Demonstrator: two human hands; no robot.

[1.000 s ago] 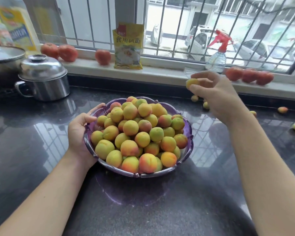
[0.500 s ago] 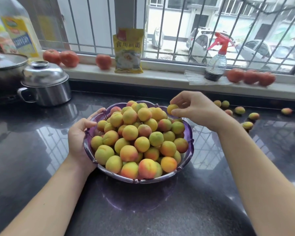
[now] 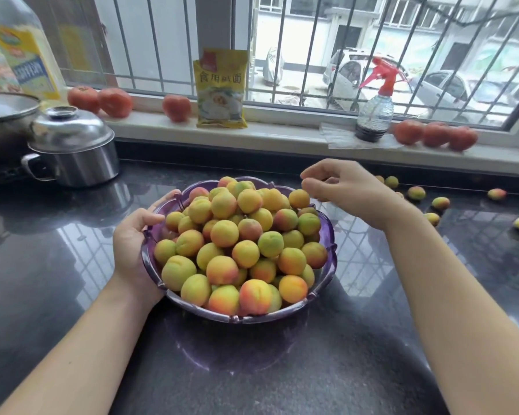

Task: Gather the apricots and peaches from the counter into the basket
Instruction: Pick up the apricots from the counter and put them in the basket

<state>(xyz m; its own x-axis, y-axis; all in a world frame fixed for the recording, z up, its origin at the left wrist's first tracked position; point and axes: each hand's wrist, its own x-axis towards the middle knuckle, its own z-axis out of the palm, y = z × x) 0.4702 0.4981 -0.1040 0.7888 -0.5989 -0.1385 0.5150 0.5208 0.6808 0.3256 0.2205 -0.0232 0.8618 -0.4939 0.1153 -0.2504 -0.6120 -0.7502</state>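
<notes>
A purple translucent basket [image 3: 327, 277] sits mid-counter, heaped with yellow, green and red-blushed apricots and peaches [image 3: 240, 244]. My left hand [image 3: 135, 247] grips the basket's left rim, thumb over the edge. Just above the back right rim hovers my right hand [image 3: 345, 187], fingers apart and empty. A small orange apricot [image 3: 299, 198] lies on the heap directly below its fingertips. Several loose fruits [image 3: 416, 193] lie on the dark counter to the right, near the wall.
A steel pot with lid [image 3: 72, 148] stands at the back left beside a larger pan [image 3: 3, 115]. On the window sill are tomatoes [image 3: 114, 101], a yellow packet [image 3: 221, 88] and a spray bottle [image 3: 375, 109]. An oil bottle [image 3: 24, 46] stands far left.
My right hand carried an apricot from the back right of the counter to the basket and let it go onto the heap. The left hand stayed on the rim.
</notes>
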